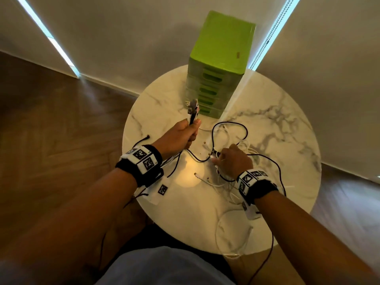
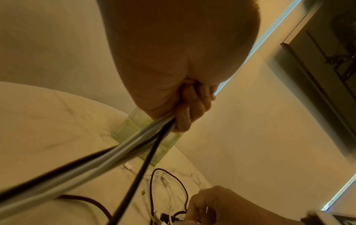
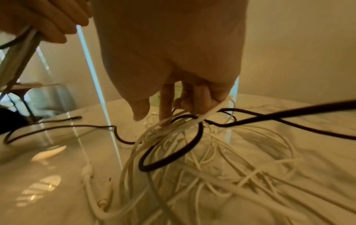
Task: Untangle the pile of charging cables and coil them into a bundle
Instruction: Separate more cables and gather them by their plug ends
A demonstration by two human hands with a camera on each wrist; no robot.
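A tangle of white charging cables [image 1: 227, 185] [image 3: 240, 164] lies on the round marble table [image 1: 277, 124], with a black cable [image 1: 230, 122] [image 3: 173, 159] looping through it. My left hand [image 1: 184, 134] [image 2: 185, 115] is raised left of the pile and grips a bunch of grey-white and black cables [image 2: 115, 155]; their plug ends [image 1: 193, 111] stick up out of the fist. My right hand [image 1: 232, 159] [image 3: 192, 99] is down in the tangle. Its fingers are curled round a few white strands [image 3: 210, 111], and one finger points down into the pile.
A tall green drawer unit [image 1: 222, 48] stands at the back of the table, just behind my left hand. A loose black cable end [image 1: 147, 137] lies near the left rim. A white loop [image 1: 232, 233] reaches the front edge. Wooden floor surrounds the table.
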